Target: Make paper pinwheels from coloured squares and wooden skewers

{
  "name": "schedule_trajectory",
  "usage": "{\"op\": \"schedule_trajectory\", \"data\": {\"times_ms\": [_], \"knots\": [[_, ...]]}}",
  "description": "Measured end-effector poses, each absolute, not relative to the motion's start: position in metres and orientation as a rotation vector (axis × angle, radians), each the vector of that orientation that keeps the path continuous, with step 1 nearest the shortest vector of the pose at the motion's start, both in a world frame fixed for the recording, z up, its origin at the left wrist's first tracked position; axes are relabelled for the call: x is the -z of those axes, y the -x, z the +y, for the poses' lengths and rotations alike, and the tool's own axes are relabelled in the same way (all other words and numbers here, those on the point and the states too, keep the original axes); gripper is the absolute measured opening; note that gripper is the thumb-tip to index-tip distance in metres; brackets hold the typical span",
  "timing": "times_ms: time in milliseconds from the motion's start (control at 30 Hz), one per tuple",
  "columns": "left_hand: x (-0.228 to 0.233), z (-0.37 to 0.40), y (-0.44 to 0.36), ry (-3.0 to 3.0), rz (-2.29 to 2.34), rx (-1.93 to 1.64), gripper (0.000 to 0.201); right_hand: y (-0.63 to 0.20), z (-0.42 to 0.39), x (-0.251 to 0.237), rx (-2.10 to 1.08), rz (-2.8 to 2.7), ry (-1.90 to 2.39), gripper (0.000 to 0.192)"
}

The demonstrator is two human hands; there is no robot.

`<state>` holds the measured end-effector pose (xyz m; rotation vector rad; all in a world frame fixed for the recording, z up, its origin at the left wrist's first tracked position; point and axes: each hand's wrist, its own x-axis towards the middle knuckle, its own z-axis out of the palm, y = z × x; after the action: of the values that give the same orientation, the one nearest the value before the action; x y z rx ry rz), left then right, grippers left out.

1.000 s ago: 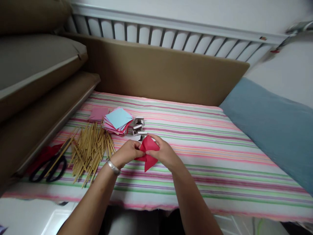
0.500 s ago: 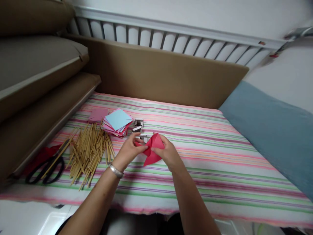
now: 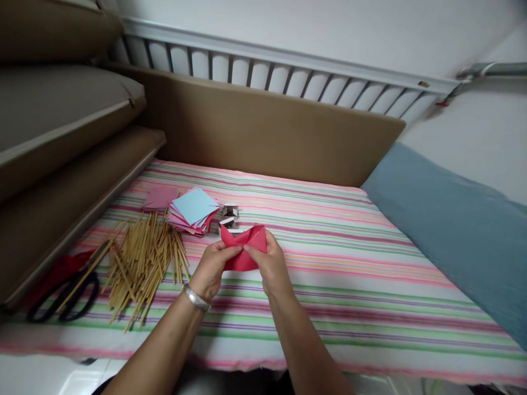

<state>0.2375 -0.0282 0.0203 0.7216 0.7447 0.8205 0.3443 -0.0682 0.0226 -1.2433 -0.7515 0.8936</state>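
Lying smooth over the work surface, the striped cloth [image 3: 349, 263] shows pink, green and white bands. Above its near middle, the left hand [image 3: 212, 266] and right hand [image 3: 269, 263] each pinch a folded red paper [image 3: 242, 249], thumbs meeting at its centre; its creased upper edge dips between two raised points. Left of the paper lie a stack of coloured paper squares [image 3: 193, 211], thin wooden sticks [image 3: 144, 260] and black scissors [image 3: 61, 296].
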Motion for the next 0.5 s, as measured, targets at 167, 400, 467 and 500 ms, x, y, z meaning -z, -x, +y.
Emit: {"op": "schedule_trajectory", "data": {"times_ms": [167, 400, 467, 500], "knots": [[-0.027, -0.015, -0.222, -0.692, 0.815, -0.858, 0.023, -0.350, -0.075, -0.028, -0.718, -0.908, 1.419, 0.052], [-0.037, 0.003, -0.196, -0.677, 0.871, -0.912, 0.018, -0.352, -0.088, -0.033, -0.133, -1.718, 1.376, 0.033], [-0.037, 0.004, -0.194, -0.695, 0.873, -0.892, 0.018, -0.350, -0.087, -0.031, -0.107, -1.801, 1.368, 0.034], [-0.036, 0.004, -0.194, -0.703, 0.872, -0.879, 0.018, -0.349, -0.087, -0.030, -0.098, -1.815, 1.371, 0.032]]}}
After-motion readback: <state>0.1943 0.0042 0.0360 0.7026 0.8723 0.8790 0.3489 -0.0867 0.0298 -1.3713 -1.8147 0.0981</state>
